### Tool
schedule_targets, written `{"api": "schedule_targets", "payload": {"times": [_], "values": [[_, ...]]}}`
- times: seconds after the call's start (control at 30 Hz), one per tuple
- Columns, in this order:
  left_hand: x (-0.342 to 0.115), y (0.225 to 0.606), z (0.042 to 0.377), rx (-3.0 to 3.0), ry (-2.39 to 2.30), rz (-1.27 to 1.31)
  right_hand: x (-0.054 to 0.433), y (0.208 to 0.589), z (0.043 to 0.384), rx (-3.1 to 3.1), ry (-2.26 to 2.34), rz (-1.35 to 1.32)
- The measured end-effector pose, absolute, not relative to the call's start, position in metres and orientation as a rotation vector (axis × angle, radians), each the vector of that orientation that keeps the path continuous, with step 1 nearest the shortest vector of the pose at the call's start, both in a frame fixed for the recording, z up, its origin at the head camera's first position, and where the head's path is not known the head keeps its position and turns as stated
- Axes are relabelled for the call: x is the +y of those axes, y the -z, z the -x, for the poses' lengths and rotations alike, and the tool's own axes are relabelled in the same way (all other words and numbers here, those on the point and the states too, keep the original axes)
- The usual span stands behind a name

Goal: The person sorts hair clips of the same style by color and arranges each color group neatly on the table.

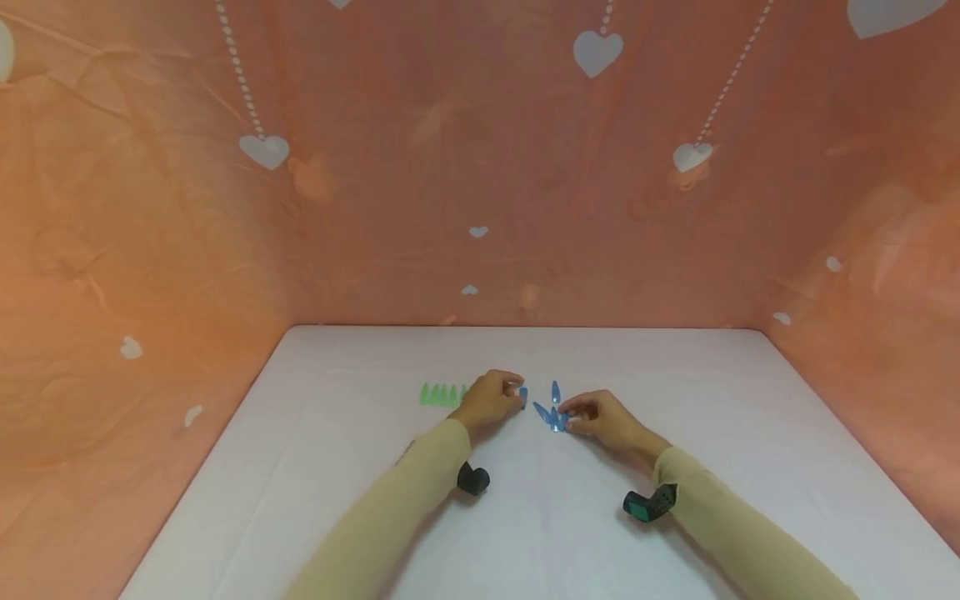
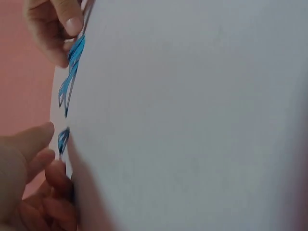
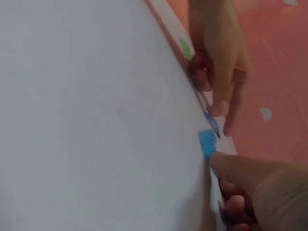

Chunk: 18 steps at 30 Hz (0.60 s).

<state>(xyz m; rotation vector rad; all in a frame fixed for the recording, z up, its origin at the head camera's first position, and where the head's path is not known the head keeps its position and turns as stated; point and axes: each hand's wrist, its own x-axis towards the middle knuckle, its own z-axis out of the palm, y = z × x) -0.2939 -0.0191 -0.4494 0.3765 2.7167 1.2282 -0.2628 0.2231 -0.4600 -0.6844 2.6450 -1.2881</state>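
Several blue teardrop-shaped pieces that look like snap hair clips (image 1: 542, 412) lie in a loose cluster on the white table. My right hand (image 1: 606, 423) is at the cluster's right side and pinches one blue clip (image 3: 208, 144) between thumb and fingers. To the left, a single blue clip (image 1: 523, 397) lies apart from the cluster. My left hand (image 1: 489, 400) is beside it, thumb and forefinger spread around it; in the left wrist view this clip (image 2: 63, 139) shows just past the fingertips, with no clear grip.
A row of several green clips (image 1: 442, 395) lies left of the left hand, its right end partly hidden by that hand. One further blue clip (image 1: 556, 392) lies above the cluster. An orange cloth with hearts (image 1: 525, 208) walls the table (image 1: 360, 517) at back and sides.
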Motion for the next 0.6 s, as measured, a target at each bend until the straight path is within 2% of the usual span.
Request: {"api": "schedule_targets", "payload": {"times": [0.2, 0.6], "values": [[-0.005, 0.452, 0.291, 2.811, -1.118, -0.306, 0.223, 0.465, 0.263, 2.68, 1.276, 0.691], [-0.002, 0.448, 0.287, 2.835, -1.11, -0.381, 0.212, 0.467, 0.263, 2.774, 1.291, 0.621]]}}
